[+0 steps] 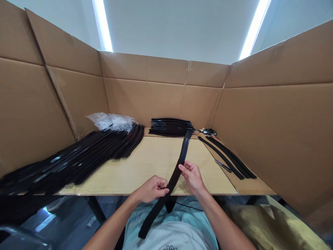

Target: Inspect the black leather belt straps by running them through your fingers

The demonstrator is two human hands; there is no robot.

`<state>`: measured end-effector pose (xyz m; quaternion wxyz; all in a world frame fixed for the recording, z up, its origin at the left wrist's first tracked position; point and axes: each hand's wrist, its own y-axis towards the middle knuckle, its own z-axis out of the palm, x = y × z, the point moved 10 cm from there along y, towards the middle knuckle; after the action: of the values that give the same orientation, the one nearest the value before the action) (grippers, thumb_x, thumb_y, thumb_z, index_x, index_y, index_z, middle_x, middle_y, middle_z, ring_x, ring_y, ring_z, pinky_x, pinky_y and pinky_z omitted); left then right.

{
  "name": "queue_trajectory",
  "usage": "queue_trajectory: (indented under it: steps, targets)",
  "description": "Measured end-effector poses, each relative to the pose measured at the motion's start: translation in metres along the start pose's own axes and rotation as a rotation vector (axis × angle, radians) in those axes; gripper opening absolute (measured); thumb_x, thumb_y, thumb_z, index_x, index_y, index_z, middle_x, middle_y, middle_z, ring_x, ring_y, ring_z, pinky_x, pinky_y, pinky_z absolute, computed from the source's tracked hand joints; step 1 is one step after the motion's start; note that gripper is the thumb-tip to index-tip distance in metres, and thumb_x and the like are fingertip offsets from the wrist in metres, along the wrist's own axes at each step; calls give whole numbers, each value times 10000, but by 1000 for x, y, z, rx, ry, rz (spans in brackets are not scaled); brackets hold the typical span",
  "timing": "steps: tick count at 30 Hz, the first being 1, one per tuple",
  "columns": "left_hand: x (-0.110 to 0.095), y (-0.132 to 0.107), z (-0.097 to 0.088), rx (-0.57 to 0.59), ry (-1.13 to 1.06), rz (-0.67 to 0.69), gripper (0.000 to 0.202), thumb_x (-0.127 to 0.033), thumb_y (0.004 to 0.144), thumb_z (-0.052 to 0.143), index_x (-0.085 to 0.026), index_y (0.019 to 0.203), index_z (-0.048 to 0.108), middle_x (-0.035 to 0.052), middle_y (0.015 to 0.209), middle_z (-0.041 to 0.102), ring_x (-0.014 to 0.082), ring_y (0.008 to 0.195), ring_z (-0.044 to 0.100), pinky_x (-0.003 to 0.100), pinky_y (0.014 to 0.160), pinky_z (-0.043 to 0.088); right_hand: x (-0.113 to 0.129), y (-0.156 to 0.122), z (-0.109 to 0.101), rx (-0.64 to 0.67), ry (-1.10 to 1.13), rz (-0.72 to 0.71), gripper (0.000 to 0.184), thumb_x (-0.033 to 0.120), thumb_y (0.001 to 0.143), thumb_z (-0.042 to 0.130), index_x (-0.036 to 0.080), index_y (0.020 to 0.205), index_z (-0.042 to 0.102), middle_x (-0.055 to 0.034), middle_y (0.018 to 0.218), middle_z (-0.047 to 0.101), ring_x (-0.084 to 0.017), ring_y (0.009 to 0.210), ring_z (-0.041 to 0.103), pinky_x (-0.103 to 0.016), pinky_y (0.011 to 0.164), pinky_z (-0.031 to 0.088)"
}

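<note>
A long, slightly curved black strip (175, 173) slants from the back of the table toward my body, its near end hanging over the table edge in front of my shirt. The upper part looks smooth and shiny, the lower part matte. My right hand (192, 176) pinches its right edge around the middle, thumb on top. Lower down, my left hand (154, 188) is closed with thumb and forefinger at the strip's left edge. Whether something small is also between those fingers cannot be made out.
Many similar strips lie piled at left (104, 152), with clear plastic bags (111, 121) behind. A stack of strips (170, 127) stands at the back. Several strips (229, 158) and a dark-handled tool (223, 166) lie at right. Cardboard walls (145, 97) enclose the table.
</note>
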<state>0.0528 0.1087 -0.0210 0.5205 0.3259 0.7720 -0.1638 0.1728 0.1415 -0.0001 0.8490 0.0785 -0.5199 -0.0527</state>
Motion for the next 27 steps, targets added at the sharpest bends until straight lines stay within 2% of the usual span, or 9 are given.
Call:
queue_trajectory:
  steps: [4,8,11,13,21,27]
  targets:
    - [-1,0,-1,-2,-20,7,403,-398,764,566,-199,535,302,-77,521,257,83,506,226,236,472,169,-4,0,2,26,-13,40,268,325,585,823,169,776,719,-42,744,721,-163,680,639,-283,673,501]
    - [4,-1,-7,-47,-88,-11,413,-482,765,553,-196,561,336,-75,536,277,85,505,246,228,474,178,-6,-2,15,129,46,56,353,405,659,762,171,915,699,-75,851,725,-194,762,663,-314,697,508]
    - [5,-1,-12,-90,-123,-3,413,-526,771,532,-190,597,368,-71,561,284,89,522,251,227,492,188,-7,-6,24,185,12,32,513,258,584,822,220,1062,639,-32,857,723,-168,771,664,-285,699,506]
    - [2,-1,-14,-116,-111,20,420,-536,777,521,-188,599,368,-68,574,281,93,537,248,228,504,196,-10,-7,28,208,-26,25,586,174,546,832,236,1089,619,-4,818,719,-150,758,661,-269,703,504]
    - [-1,-1,-15,-132,-31,27,387,-458,795,514,-197,574,334,-73,554,261,91,521,240,233,489,186,-14,-11,34,251,-124,45,366,198,565,821,181,905,688,-35,795,728,-157,717,661,-269,699,506]
    - [-3,-2,-14,-125,-29,26,372,-427,787,525,-196,570,329,-73,553,260,89,520,240,230,485,183,-13,-12,28,146,-137,31,324,228,536,839,186,830,710,-28,788,729,-152,694,647,-274,699,499]
